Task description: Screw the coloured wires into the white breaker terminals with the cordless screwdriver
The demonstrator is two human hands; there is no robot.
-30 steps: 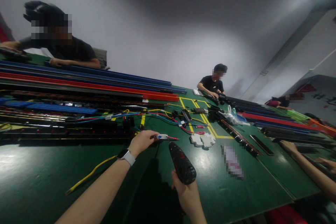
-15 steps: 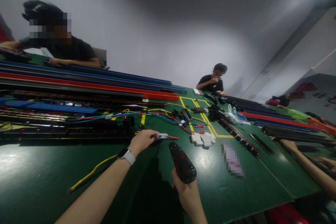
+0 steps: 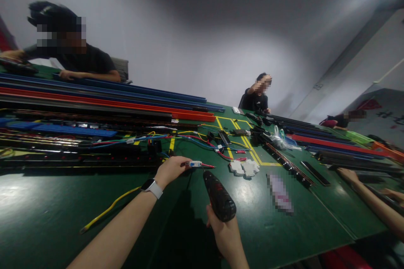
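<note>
My left hand [image 3: 172,170], with a white watch on its wrist, pinches a small white connector [image 3: 195,163] that ends in a red wire and rests on the green table [image 3: 47,210]. My right hand [image 3: 224,232] grips a black electric screwdriver [image 3: 219,196], whose tip points up toward the connector and stops just short of it. A yellow wire [image 3: 109,209] runs under my left forearm.
Long blue, red and black rails [image 3: 104,101] and tangled wires lie across the table's left. White plastic parts [image 3: 243,167] sit right of the connector. Another person's arm [image 3: 372,201] reaches in at the right. Two people sit at the far side.
My hands and the screwdriver have barely moved. The person at the far end has raised an arm to the head.
</note>
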